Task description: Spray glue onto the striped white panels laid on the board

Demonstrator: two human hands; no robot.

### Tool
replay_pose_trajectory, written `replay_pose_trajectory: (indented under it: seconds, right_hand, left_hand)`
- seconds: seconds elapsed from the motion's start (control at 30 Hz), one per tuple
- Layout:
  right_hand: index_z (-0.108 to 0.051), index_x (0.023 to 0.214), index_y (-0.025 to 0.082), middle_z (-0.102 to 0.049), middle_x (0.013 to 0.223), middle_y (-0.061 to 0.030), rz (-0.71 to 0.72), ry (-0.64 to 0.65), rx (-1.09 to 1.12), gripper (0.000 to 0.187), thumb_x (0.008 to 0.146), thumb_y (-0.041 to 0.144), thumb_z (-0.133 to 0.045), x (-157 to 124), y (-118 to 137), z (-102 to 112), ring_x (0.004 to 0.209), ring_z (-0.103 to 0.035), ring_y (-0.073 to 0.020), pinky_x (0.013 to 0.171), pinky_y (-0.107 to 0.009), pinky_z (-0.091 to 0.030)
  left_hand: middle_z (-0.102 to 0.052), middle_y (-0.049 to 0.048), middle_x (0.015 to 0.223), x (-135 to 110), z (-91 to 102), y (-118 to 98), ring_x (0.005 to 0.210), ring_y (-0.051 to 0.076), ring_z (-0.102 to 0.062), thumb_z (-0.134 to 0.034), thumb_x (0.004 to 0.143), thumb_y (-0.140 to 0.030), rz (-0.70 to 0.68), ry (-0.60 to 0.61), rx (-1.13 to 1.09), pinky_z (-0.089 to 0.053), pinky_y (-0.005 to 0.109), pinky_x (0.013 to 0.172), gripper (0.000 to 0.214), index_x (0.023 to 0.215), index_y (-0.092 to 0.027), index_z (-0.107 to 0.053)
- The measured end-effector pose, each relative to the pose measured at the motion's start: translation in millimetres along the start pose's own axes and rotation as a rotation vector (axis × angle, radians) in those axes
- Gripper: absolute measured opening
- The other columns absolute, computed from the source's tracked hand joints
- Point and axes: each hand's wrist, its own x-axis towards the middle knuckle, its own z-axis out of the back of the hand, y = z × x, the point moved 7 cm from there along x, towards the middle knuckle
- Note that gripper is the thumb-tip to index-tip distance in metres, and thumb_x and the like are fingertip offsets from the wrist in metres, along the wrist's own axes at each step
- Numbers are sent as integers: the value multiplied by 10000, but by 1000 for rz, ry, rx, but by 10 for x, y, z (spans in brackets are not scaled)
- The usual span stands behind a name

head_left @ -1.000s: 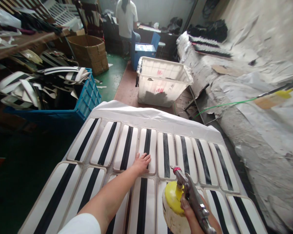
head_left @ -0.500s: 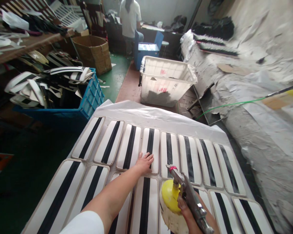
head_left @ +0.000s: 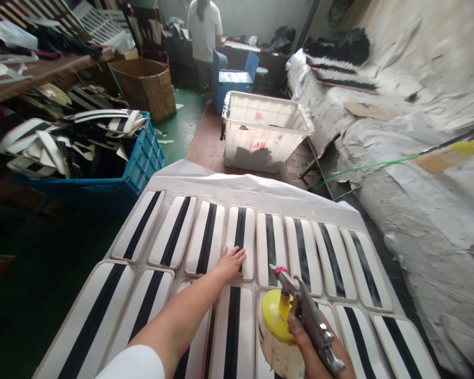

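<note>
- Left hand [head_left: 229, 264] laid flat, palm down, fingers lightly spread, on the near end of a striped panel [head_left: 242, 231] in the far row.
- Bare left forearm reaching in from the lower left, across the near row of panels.
- Right hand [head_left: 306, 351] at the bottom edge, closed round the grip of a metal spray gun [head_left: 306, 313], thumb against its side.
- Nozzle of the gun aimed away and slightly left, its red-tipped end just right of the left hand, near but not touching.
- Cup with a yellow lid [head_left: 275, 322] fixed under the gun, hanging above the near row, to the left of the right hand.
- Pressed panel directly ahead of the gun and a little to its left, between the two hands in depth.
- Two rows of white panels [head_left: 300, 252], each with a black stripe down the middle, side by side on a board under a white sheet [head_left: 229, 184].
- Blue crate [head_left: 144, 160] to the left on the green floor, heaped with more black-and-white pieces.
- White plastic tub [head_left: 260, 131] beyond the far edge of the board.
- Cardboard box [head_left: 146, 84] farther back on the left.
- Paper-covered bench [head_left: 418, 221] along the right, with a green hose [head_left: 363, 168] running across it.
- Seated person [head_left: 203, 26] at the back of the room, turned away.
</note>
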Motion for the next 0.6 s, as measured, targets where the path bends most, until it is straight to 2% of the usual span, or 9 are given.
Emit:
replay_pose_trajectory:
  seconds: [0.07, 0.2, 0.4, 0.5, 0.6]
  right_hand:
    - [-642, 1167, 187, -690, 1095, -64, -41, -65, 2, 386, 873, 434, -596, -31, -33, 52, 1030, -651, -239, 853, -231, -527]
    - [-640, 1132, 191, -685, 1113, -57, -90, -81, 14, 381, 866, 460, -593, -72, -92, 76, 972, -666, -219, 779, -204, -537]
    - [-656, 1133, 229, -702, 1090, -59, -95, -52, 42, 393, 842, 491, -619, -73, -138, 41, 1019, -666, -244, 841, -239, -543]
    - [-684, 1110, 243, -705, 1063, -64, -37, 13, -11, 374, 836, 490, -618, -65, -104, -6, 1020, -664, -258, 840, -268, -559]
    - [-657, 1168, 206, -694, 1081, -74, -24, 114, -28, 417, 856, 476, -600, -89, -105, -78, 1006, -668, -239, 852, -262, -559]
  left_hand:
    - [-272, 30, 1563, -4, 2, -3, 1442, 285, -205, -618, 810, -446, 3, 0, -6, -127, 604, 1147, 741, 1468, -320, -300]
    - [-266, 27, 1565, -2, -6, -3, 1444, 276, -203, -624, 807, -436, 6, -2, -2, -132, 602, 1147, 748, 1469, -315, -297]
    - [-278, 41, 1562, 2, -40, 11, 1436, 286, -220, -592, 824, -466, -19, -32, 31, -143, 614, 1137, 677, 1438, -308, -356]
    - [-280, 64, 1561, -13, -38, 16, 1430, 291, -232, -582, 830, -482, -35, -60, 46, -152, 603, 1136, 653, 1423, -299, -379]
    - [-302, 87, 1548, -44, -18, 10, 1419, 294, -254, -574, 839, -485, -40, -82, 52, -163, 593, 1133, 613, 1397, -288, -415]
